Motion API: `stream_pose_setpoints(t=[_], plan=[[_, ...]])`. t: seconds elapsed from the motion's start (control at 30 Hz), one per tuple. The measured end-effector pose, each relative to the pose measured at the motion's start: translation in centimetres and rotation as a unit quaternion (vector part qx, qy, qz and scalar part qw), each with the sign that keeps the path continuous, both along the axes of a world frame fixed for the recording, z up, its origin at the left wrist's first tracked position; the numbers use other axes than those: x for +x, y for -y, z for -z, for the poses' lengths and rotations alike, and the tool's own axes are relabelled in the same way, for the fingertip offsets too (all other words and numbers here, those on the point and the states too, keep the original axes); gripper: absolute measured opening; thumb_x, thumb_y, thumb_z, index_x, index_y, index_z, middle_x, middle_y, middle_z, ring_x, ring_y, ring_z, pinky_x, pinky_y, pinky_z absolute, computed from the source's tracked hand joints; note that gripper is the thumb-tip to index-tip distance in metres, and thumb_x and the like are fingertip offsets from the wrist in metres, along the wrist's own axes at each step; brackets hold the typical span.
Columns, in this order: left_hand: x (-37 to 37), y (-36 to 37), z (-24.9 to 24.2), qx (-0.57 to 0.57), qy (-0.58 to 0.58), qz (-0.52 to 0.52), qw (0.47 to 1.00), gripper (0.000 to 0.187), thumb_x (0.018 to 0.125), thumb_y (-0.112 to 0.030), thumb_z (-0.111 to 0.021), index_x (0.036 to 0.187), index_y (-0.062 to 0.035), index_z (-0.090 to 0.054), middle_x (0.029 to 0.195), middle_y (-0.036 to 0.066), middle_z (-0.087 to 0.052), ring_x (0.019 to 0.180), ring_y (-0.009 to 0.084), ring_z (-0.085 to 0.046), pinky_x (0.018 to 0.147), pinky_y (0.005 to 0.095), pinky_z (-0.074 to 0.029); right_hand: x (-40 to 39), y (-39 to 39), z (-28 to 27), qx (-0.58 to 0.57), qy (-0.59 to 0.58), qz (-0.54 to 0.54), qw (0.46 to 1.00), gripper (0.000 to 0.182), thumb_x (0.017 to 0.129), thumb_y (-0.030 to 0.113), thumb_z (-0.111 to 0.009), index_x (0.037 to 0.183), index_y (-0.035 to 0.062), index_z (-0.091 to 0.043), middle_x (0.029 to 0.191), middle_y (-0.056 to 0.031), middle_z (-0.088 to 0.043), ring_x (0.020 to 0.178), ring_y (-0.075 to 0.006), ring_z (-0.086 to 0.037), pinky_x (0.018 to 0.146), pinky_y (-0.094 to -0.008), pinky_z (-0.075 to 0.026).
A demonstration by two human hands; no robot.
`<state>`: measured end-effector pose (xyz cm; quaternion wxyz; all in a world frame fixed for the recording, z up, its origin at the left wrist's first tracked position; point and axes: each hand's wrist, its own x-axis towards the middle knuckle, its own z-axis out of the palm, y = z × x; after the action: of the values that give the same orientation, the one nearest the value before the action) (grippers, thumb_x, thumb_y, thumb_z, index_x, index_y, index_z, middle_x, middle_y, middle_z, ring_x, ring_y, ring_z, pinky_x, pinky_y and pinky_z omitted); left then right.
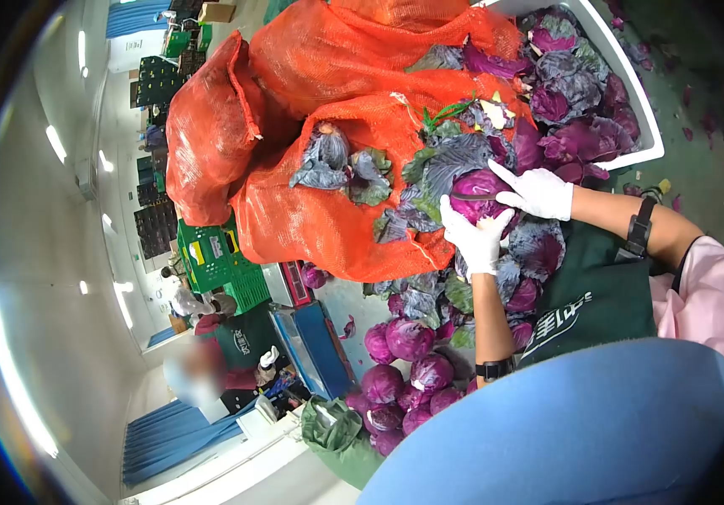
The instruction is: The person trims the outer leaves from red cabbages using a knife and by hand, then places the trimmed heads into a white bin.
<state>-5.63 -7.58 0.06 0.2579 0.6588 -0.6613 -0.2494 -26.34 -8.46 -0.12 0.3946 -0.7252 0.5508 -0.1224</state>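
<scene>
A purple cabbage [473, 187] sits between my two white-gloved hands, among loose grey-purple outer leaves [454, 160]. My left hand [478, 240] is closed against the cabbage's lower side, its thumb and fingers spread along it. Across the cabbage lies the narrow dark blade of a knife [473, 197]. My right hand [543, 194] is closed around the knife's end, with the index finger stretched out over the cabbage. The handle is hidden in the glove.
Orange mesh sacks [311, 219] lie beyond my hands. A white crate [652, 126] holds leaves and cabbage parts. Trimmed cabbages [410, 339] are piled nearby, beside a green sack [328, 425]. Green crates [210, 257] and another person [244, 341] are farther off.
</scene>
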Motion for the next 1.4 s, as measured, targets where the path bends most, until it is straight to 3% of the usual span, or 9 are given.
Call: stream_pose_setpoints(t=[0.2,0.37,0.47,0.6,0.77,1.07,1.1,1.2,1.4], plan=[[0.0,-0.3,-0.4,0.005,-0.015,0.006,1.000,0.129,0.055,-0.035,-0.100,0.154,0.0049,-0.028,0.149,0.025,-0.043,0.134,0.0378,-0.045,0.114,0.0469,-0.034,-0.2,1.6,1.0,-0.001,0.061,0.008,0.998,0.067,0.106,0.052,-0.042,0.159,0.0124,-0.033,0.076,-0.0271,-0.066,0.063,-0.0418,-0.065,0.068,-0.0500,-0.053],[1.1,-1.0,0.0,-0.011,-0.072,0.028,0.997,0.129,0.053,-0.036,-0.100,0.154,0.0034,-0.030,0.151,0.025,-0.041,0.138,0.0408,-0.041,0.118,0.0472,-0.031,-1.9,5.9,4.1,0.276,0.295,0.243,0.882,0.056,0.102,0.058,-0.051,0.082,0.0077,-0.064,0.052,-0.0026,-0.053,0.037,-0.0125,-0.047,0.036,-0.0297,-0.036],[1.1,-2.2,-0.3,-0.033,-0.056,0.031,0.997,0.131,0.051,-0.035,-0.101,0.154,0.0043,-0.030,0.151,0.026,-0.041,0.139,0.0406,-0.041,0.119,0.0468,-0.031,-2.4,6.7,4.2,0.182,0.286,0.244,0.909,0.062,0.098,0.066,-0.051,0.105,0.0060,-0.068,0.054,-0.0059,-0.055,0.044,-0.0217,-0.057,0.043,-0.0346,-0.045],[1.0,-2.5,0.1,-0.038,-0.044,0.040,0.997,0.132,0.052,-0.031,-0.101,0.155,0.0039,-0.027,0.154,0.024,-0.036,0.141,0.0380,-0.038,0.120,0.0457,-0.030,0.9,2.4,1.3,-0.063,0.055,0.108,0.991,0.112,0.080,0.067,-0.072,0.162,0.0127,-0.020,0.113,-0.0196,-0.066,0.098,-0.0396,-0.067,0.086,-0.0456,-0.052],[2.5,-4.5,1.2,-0.010,-0.126,0.042,0.991,0.136,0.055,-0.019,-0.101,0.160,-0.0017,-0.016,0.161,0.018,-0.025,0.146,0.0309,-0.032,0.121,0.0436,-0.030,0.3,2.7,4.2,0.116,0.363,0.079,0.921,0.094,0.077,0.026,-0.089,0.155,0.0046,-0.040,0.111,-0.0081,-0.063,0.086,-0.0141,-0.055,0.079,-0.0301,-0.049],[2.9,-4.6,0.9,0.009,-0.134,0.033,0.990,0.139,0.053,-0.018,-0.100,0.161,-0.0010,-0.015,0.164,0.017,-0.021,0.151,0.0311,-0.024,0.125,0.0418,-0.020,0.3,6.7,1.0,0.001,0.172,-0.037,0.984,0.026,0.074,0.018,-0.070,0.097,0.0057,-0.068,0.081,-0.0163,-0.068,0.075,-0.0357,-0.066,0.070,-0.0460,-0.052],[3.2,-4.7,0.9,0.009,-0.157,0.041,0.987,0.139,0.053,-0.019,-0.100,0.161,-0.0012,-0.015,0.164,0.017,-0.021,0.151,0.0312,-0.025,0.125,0.0420,-0.020,1.0,7.7,4.8,-0.182,0.301,0.026,0.936,0.017,0.075,0.014,-0.068,0.090,0.0067,-0.063,0.068,-0.0108,-0.063,0.054,-0.0225,-0.059,0.052,-0.0388,-0.046],[3.8,-5.6,1.2,0.014,-0.198,0.047,0.979,0.140,0.054,-0.022,-0.101,0.161,-0.0021,-0.014,0.165,0.017,-0.021,0.150,0.0314,-0.026,0.124,0.0426,-0.022,-2.1,12.1,2.1,0.168,0.540,0.323,0.759,0.032,0.090,0.022,-0.073,0.116,0.0049,-0.065,0.072,-0.0010,-0.062,0.051,-0.0072,-0.049,0.043,-0.0234,-0.038],[4.2,-4.5,1.4,0.055,-0.268,0.046,0.961,0.144,0.052,-0.020,-0.101,0.162,-0.0032,-0.010,0.166,0.015,-0.017,0.151,0.0297,-0.025,0.124,0.0421,-0.023,-0.4,6.7,0.4,-0.035,0.229,0.030,0.972,0.081,0.076,0.042,-0.086,0.141,0.0014,-0.058,0.127,-0.0207,-0.068,0.115,-0.0307,-0.067,0.102,-0.0388,-0.051]])
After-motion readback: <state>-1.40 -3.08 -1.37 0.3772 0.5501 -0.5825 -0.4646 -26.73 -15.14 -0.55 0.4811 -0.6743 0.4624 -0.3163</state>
